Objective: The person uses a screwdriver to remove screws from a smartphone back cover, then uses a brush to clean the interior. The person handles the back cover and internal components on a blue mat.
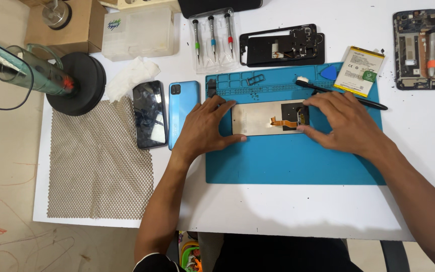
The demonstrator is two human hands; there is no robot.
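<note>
Two hands: both on screen panel (268,118), frame centre, face-down on blue mat (288,161)
L hand (205,128): fingers spread, pinning panel's left end
R hand (343,123): fingertips pressing right end, by orange flex (280,122)
Nearby: blue phone back (182,113), dark phone (149,113) left of mat; battery (359,70) upper right

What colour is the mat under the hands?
Blue; the mat shows clearly in the head view.

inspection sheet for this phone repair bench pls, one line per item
surface: white table with blue repair mat
job's things: screen panel lies back up on mat, orange flex ribbon showing
clutter: dark phone, blue phone, battery, black frame, screwdrivers, mesh sheet, tissue
hands: left hand and right hand press panel ends
cables: thin black cable at left
surroundings: beige floor
</note>
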